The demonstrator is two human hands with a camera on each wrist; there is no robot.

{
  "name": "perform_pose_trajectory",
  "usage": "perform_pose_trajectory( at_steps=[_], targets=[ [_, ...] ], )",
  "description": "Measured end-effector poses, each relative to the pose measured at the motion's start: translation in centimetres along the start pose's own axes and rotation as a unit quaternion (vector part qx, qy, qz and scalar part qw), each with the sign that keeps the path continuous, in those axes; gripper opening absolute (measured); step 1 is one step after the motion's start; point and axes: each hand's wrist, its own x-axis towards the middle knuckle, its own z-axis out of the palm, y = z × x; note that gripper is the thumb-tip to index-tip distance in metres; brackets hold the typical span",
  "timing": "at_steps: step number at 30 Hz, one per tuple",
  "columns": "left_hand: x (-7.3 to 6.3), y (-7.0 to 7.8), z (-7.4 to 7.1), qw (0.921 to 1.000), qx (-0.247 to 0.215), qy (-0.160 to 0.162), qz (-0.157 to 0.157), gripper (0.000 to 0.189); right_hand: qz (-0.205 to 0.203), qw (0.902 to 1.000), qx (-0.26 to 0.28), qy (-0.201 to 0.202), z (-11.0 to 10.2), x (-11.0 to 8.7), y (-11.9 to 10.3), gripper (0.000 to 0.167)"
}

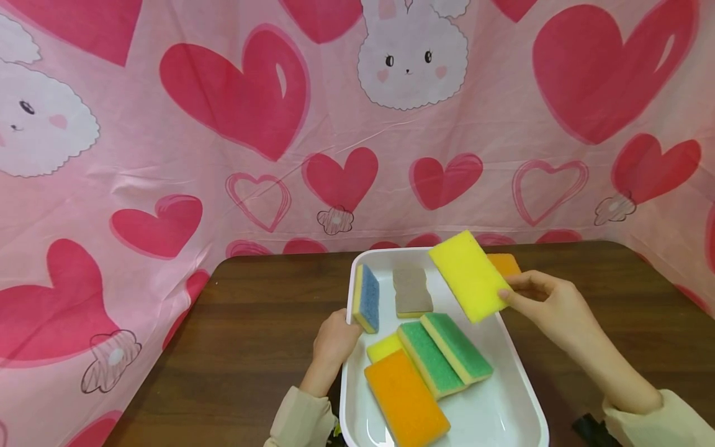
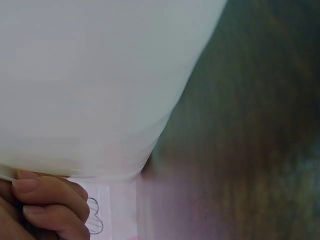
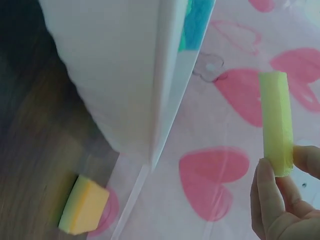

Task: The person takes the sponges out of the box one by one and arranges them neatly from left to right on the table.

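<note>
My right hand (image 1: 550, 304) pinches a yellow sponge (image 1: 468, 276) by its near corner, above the right side of a white plastic tub (image 1: 525, 388). Seen edge-on in the right wrist view, the yellow sponge (image 3: 276, 122) sits between thumb and fingers. My left hand (image 1: 336, 340) grips the tub's left rim, its fingers (image 2: 55, 192) curled at the edge. Inside the tub lie an orange sponge (image 1: 406, 400), two green-topped sponges (image 1: 455, 347), a partly covered yellow one (image 1: 384, 347), a grey one (image 1: 412, 290), and a blue one (image 1: 368, 298) on its side by the left wall.
Behind the tub's right side, another orange sponge (image 1: 504, 264) is on the dark wooden table (image 1: 251, 335), partly hidden by the held sponge. A pink cloth with hearts and rabbits (image 1: 335, 124) hangs along the table's back. A black object (image 1: 594, 429) shows near the right sleeve.
</note>
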Motion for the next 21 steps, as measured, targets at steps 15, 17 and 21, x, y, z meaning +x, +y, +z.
perform_pose_trajectory(
  at_steps=[15, 17, 21],
  targets=[
    [0.1, 0.2, -0.2, 0.9999, 0.007, -0.005, -0.009, 0.026, 0.043, 0.9949, -0.018, 0.09, -1.8, 3.6, 3.6, 0.047],
    [0.2, 0.3, -0.2, 0.9999, 0.009, -0.004, -0.009, 0.025, 0.054, 0.994, -0.021, 0.093, -1.9, 4.1, 4.1, 0.048],
    [0.2, 0.3, -0.1, 0.9999, 0.012, -0.005, -0.011, 0.025, 0.071, 0.9928, -0.022, 0.094, -2.2, 4.8, 5.2, 0.051]
  ],
)
